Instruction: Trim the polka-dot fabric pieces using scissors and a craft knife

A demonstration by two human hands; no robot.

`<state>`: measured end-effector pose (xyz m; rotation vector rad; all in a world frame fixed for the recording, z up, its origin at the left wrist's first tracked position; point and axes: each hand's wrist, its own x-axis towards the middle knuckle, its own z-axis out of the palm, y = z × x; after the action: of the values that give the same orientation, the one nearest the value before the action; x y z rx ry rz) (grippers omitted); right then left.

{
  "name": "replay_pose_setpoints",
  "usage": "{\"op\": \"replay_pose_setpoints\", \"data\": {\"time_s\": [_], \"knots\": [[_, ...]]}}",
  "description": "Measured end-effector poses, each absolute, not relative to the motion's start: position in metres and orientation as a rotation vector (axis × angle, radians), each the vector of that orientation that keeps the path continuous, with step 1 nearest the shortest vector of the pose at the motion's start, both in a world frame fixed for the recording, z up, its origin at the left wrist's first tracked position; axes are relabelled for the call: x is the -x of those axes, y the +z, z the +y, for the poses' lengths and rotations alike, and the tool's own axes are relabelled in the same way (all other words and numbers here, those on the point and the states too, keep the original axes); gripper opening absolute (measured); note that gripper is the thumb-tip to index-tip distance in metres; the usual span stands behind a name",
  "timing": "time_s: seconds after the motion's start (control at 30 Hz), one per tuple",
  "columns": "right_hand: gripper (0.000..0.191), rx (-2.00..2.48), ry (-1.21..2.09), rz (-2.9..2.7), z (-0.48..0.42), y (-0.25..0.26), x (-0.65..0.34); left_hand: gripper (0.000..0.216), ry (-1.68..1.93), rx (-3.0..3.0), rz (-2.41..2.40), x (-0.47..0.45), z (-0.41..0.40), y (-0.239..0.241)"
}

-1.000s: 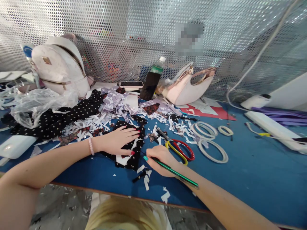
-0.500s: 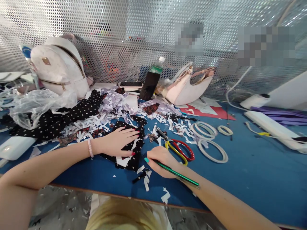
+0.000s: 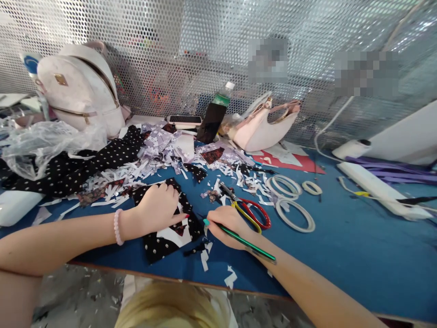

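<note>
My left hand (image 3: 157, 207) presses down on a black polka-dot fabric piece (image 3: 160, 241) with a white paper shape (image 3: 177, 235) on it, near the front edge of the blue table (image 3: 358, 255). The fingers curl over the fabric's far edge. My right hand (image 3: 229, 224) grips a green pencil (image 3: 249, 243) with its tip at the fabric's right edge. Red and yellow scissors (image 3: 252, 213) lie just behind the right hand.
White rings (image 3: 295, 214) lie right of the scissors. Paper shreds and more polka-dot fabric (image 3: 85, 166) cover the left. A white backpack (image 3: 80, 89), a phone (image 3: 185, 120), a bottle (image 3: 221, 98) and a pink handbag (image 3: 262, 127) stand by the perforated metal wall. A white power strip (image 3: 378, 189) lies far right.
My left hand has pulled the polka-dot piece toward me and to the left and turned it, with the fingers now curled. The right hand and pencil stayed at its edge.
</note>
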<state>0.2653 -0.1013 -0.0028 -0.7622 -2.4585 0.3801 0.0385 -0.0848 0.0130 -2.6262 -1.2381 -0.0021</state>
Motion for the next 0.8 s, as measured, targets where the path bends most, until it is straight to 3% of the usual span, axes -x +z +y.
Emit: {"op": "replay_pose_setpoints", "data": {"time_s": [0.17, 0.27, 0.47, 0.8], "knots": [[0.029, 0.787, 0.352, -2.451, -0.101, 0.002, -0.266, 0.018, -0.170, 2.800, -0.695, -0.031, -0.072, 0.010], [0.028, 0.786, 0.338, -2.437, -0.100, 0.001, -0.268, 0.021, -0.245, 2.931, -0.649, -0.030, -0.063, 0.005], [0.030, 0.767, 0.330, -2.378, -0.096, -0.010, -0.270, 0.030, -0.432, 3.139, -1.083, -0.028, -0.045, 0.000], [0.029, 0.758, 0.374, -2.369, -0.095, -0.005, -0.271, 0.034, -0.278, 3.266, -0.833, -0.023, -0.044, 0.013]]}}
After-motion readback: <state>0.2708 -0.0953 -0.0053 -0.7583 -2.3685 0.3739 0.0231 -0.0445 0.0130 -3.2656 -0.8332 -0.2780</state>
